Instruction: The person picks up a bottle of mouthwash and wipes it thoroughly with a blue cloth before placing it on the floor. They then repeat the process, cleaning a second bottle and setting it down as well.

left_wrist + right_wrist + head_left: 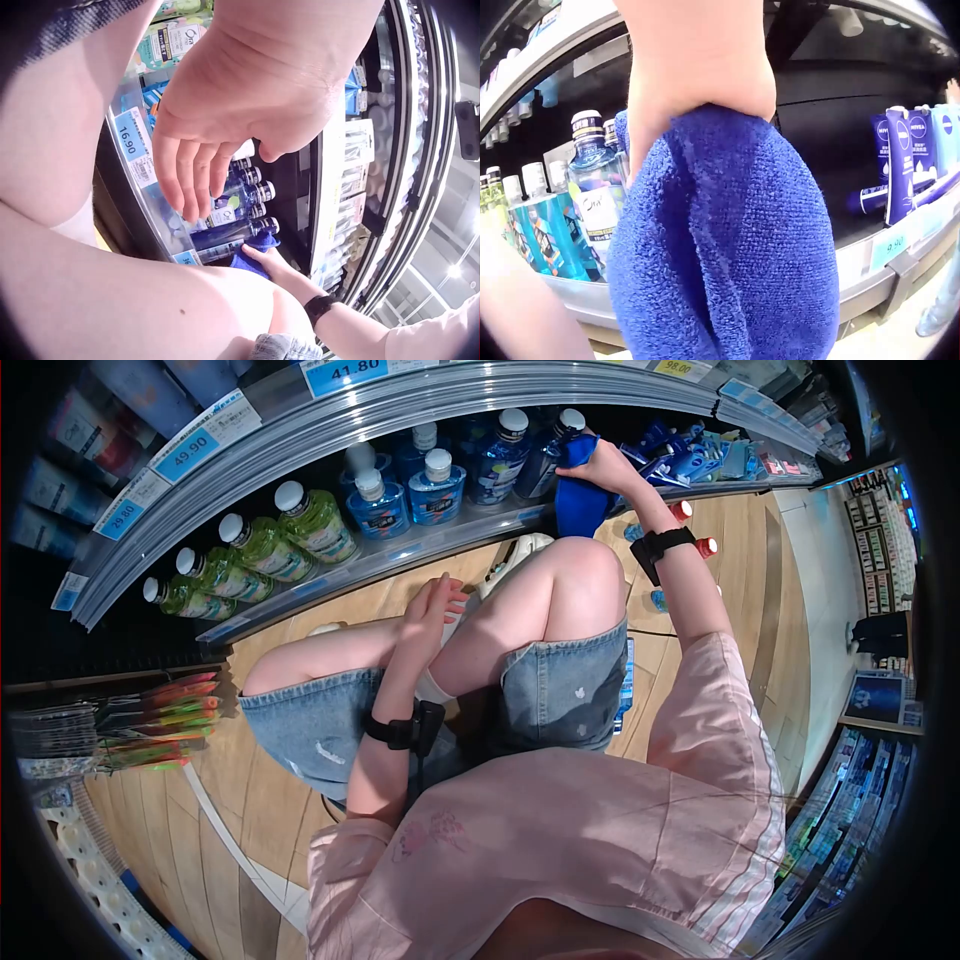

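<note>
In the head view my right hand (603,468) grips a blue terry cloth (583,510) at the lower shelf. The cloth hangs over the shelf's front edge, beside a dark blue mouthwash bottle (540,468) with a white cap. From the right wrist the cloth (735,247) fills the middle of the picture, bunched under the hand; the fingers are mostly hidden behind it. My left hand (430,610) hovers over my bent legs and holds nothing. Its fingers hang loosely, as the left wrist view of the hand (232,97) also shows.
Along the shelf stand light blue bottles (378,510) and green bottles (315,525). Right of the cloth lie blue tubes (690,458); nearby NIVEA tubes (901,161) stand upright. Red-capped bottles (706,548) are on the floor. The upper shelf edge (400,425) overhangs the bottles.
</note>
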